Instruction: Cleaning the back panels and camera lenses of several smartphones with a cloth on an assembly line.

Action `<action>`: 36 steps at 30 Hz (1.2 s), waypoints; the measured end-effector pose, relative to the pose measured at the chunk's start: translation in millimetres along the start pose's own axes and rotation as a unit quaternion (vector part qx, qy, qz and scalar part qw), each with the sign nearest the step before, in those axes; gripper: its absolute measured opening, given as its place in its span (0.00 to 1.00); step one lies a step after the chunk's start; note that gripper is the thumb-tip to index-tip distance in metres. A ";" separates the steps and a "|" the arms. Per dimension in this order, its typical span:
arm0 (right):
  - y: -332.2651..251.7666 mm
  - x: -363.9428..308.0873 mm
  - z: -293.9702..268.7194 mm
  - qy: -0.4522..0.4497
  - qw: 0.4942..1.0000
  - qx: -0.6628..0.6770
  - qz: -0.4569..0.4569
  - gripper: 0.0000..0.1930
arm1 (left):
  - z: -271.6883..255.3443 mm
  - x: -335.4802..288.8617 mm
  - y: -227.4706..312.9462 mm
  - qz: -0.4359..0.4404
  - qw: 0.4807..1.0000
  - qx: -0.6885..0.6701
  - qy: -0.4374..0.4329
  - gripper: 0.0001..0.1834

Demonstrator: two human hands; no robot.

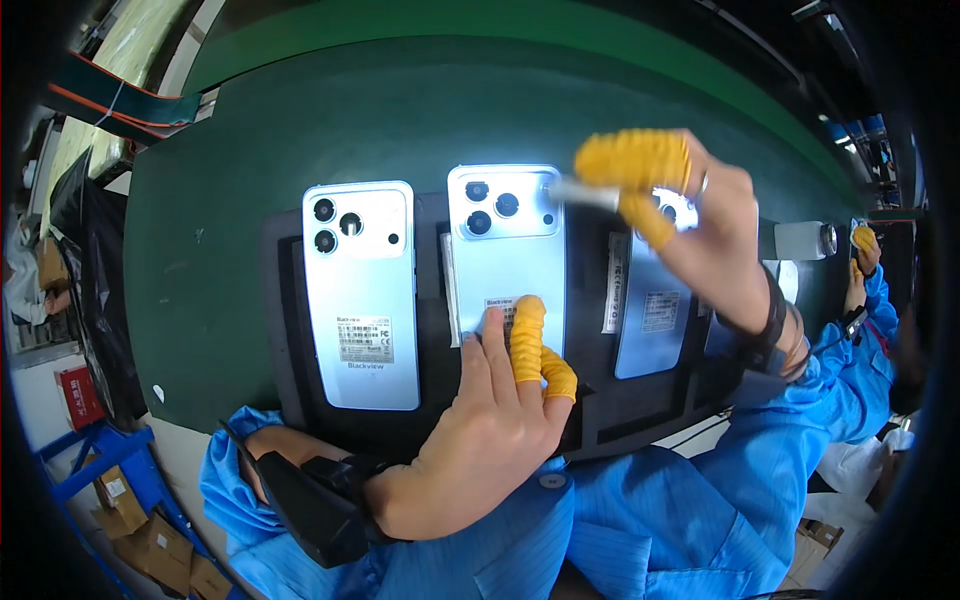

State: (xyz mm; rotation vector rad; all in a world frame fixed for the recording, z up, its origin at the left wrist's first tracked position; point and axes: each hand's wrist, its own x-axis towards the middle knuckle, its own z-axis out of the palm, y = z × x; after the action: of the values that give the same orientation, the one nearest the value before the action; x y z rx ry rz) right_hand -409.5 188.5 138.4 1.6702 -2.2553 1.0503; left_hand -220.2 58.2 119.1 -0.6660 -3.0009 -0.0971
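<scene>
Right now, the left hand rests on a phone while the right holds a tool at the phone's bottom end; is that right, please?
No: the head view shows the left hand on the phone, but the right hand holds the tool at the phone's top end.

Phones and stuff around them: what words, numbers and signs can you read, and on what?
I won't copy words out, but here's where they are:
Left phone: sticker with tiny print and signs, bigger word below.
Middle phone: sticker, partly covered by the left hand.
Next phone rightward: sticker, too small.
White strip beside it: too small.
Red box: white writing, blurred.
</scene>
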 end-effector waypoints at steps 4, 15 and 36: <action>8.0 14.9 20.7 0.018 0.994 -0.059 -0.095 0.08 | 0.7 2.3 -0.3 0.000 1.000 -0.012 0.010 0.09; 12.1 -2.5 8.7 -0.068 0.973 -0.182 -0.123 0.07 | -2.4 1.6 -0.9 -0.003 1.000 -0.016 0.013 0.09; 13.6 -10.7 5.4 0.042 0.996 -0.062 -0.047 0.11 | 0.1 2.4 -0.3 0.007 1.000 -0.001 0.007 0.10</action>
State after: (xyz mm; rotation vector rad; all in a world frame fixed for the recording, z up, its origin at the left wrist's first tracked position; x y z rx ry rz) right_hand -416.1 195.4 123.1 1.6332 -2.1217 0.9219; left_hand -222.6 59.0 119.2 -0.6827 -2.9829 -0.1028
